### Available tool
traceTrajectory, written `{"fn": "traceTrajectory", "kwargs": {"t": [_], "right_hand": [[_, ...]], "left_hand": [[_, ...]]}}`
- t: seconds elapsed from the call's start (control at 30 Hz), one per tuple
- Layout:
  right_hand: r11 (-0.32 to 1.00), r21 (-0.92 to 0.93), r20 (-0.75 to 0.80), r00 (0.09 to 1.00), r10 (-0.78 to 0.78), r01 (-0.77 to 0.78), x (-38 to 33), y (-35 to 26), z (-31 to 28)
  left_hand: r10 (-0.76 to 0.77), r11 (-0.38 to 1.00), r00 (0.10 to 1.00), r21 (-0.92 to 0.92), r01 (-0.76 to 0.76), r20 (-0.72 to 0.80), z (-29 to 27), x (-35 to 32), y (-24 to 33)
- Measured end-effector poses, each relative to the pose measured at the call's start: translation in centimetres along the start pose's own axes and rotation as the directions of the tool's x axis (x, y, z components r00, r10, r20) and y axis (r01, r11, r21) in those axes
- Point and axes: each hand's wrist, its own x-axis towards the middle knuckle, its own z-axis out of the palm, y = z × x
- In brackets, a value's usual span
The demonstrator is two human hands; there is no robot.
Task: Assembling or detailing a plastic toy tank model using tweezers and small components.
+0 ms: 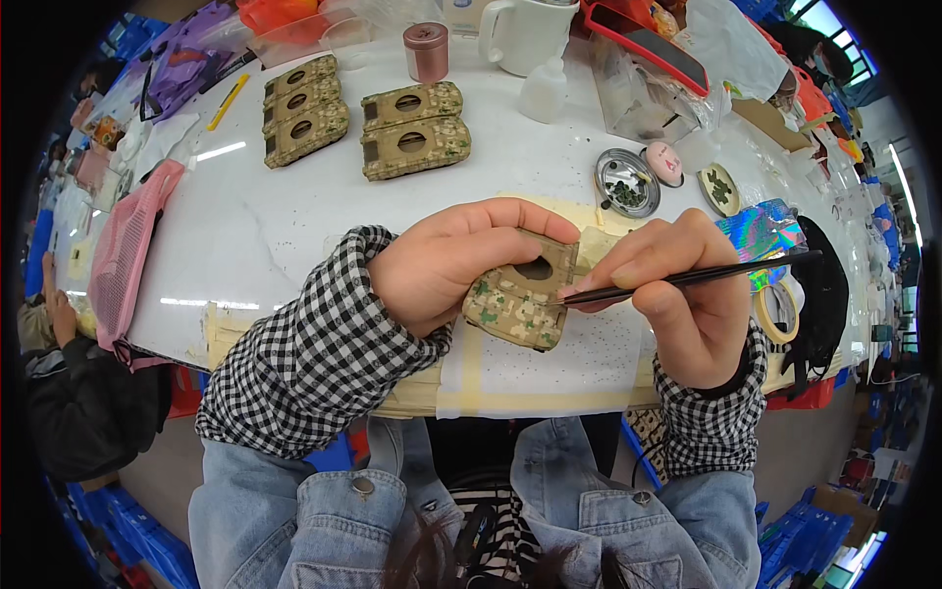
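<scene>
Camouflage block (518,302) gripped in left hand (453,263) over table edge (294,236) | right hand (677,294) pinches brush (687,279) | five blocks (368,123) lie beyond, bare room between.

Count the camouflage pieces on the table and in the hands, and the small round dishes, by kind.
Camouflage pieces on the table: 5, a stack of 3 and 2 beside it
Camouflage piece in the left hand: 1
Round dishes: 3
Total: 9
</scene>
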Motion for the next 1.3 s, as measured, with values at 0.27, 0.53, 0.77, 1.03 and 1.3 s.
{"fn": "traceTrajectory", "kwargs": {"t": [0.27,0.53,0.77,1.03,1.3], "right_hand": [[0.999,-0.035,0.028,1.0,-0.01,0.011,0.01,0.02,-0.19],[0.998,-0.045,0.031,0.999,-0.03,0.031,0.0,0.17,-0.19],[0.999,-0.035,0.012,0.999,-0.036,0.036,-0.01,0.07,-0.13],[1.0,0.009,-0.01,1.0,-0.02,0.021,-0.03,0.2,0.08],[0.998,0.053,-0.046,0.999,0.016,-0.014,-0.11,0.16,0.25]], "left_hand": [[0.002,1.0,1.0,-0.006,-0.002,0.004,0.01,0.0,-0.03],[0.01,1.0,1.0,-0.019,-0.01,0.007,-0.04,-0.08,-0.15],[-0.007,1.0,1.0,-0.019,0.007,0.0,0.14,-0.06,0.09],[0.0,1.0,1.0,0.004,0.0,0.001,0.03,-0.11,0.02],[-0.003,1.0,1.0,0.015,0.003,-0.011,0.07,-0.01,-0.03]]}}
